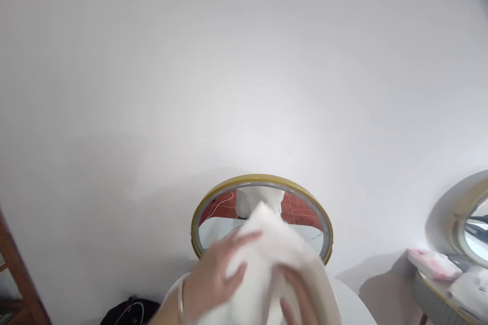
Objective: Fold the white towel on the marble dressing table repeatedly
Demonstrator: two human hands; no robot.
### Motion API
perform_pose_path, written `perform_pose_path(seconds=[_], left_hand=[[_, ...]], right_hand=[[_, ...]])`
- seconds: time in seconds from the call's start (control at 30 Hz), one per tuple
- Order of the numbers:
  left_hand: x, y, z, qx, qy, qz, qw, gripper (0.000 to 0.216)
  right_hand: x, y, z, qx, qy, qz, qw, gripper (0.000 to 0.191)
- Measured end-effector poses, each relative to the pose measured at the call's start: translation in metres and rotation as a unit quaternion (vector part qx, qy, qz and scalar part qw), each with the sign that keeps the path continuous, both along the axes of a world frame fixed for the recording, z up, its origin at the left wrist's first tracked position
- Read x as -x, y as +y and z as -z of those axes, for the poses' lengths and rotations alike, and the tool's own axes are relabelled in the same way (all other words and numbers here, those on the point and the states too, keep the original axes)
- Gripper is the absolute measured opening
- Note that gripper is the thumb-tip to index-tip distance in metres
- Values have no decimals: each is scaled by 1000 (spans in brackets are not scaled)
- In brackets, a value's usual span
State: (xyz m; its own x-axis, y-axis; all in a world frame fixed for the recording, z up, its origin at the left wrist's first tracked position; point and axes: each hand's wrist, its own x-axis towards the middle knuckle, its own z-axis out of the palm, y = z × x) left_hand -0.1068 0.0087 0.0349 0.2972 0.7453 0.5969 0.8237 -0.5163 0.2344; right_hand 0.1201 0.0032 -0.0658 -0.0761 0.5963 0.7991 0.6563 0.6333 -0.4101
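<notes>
My left hand (213, 279) grips a fluffy white cloth (274, 259) from the left, fingers curled into its folds; a thin bangle sits on that wrist. My right hand (299, 297) shows only partly at the bottom, fingers pressed into the same cloth from below. The cloth is bunched up in front of a round gold-rimmed mirror (263, 181) that leans against the white wall.
A white round tabletop (354, 304) lies under the hands. At the right stands a second gold-rimmed mirror (470, 223) over a grey table (430, 297) with pink and white packets. A black bag (127, 311) lies low left, beside a brown wooden frame (17, 279).
</notes>
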Motion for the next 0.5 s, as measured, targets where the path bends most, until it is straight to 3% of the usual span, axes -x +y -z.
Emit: perform_pose_path(seconds=[0.03, 0.1, 0.17, 0.23, 0.3, 0.4, 0.5], left_hand=[[4, 5, -37, -22, 4, 42, 999, 55], [11, 25, -99, -86, -27, 63, 994, 52], [17, 56, -132, -93, -34, 32, 995, 45], [21, 84, -134, -89, -29, -23, 995, 37], [21, 102, -117, -113, -17, -81, 990, 34], [12, 107, -89, -201, 25, -120, 972, 37], [-5, 102, -82, -243, 114, -73, 961, 44]], right_hand=[[2, 14, -25, -5, 15, 8, 1000, 47], [12, 44, -75, -42, 59, -14, 997, 50], [27, 76, -118, -79, 95, -11, 992, 46], [42, 103, -146, -86, 74, 46, 993, 45], [51, 124, -157, -89, 43, 99, 990, 44], [52, 141, -153, -126, 25, 120, 984, 43], [40, 148, -145, -155, 22, 118, 981, 48]])
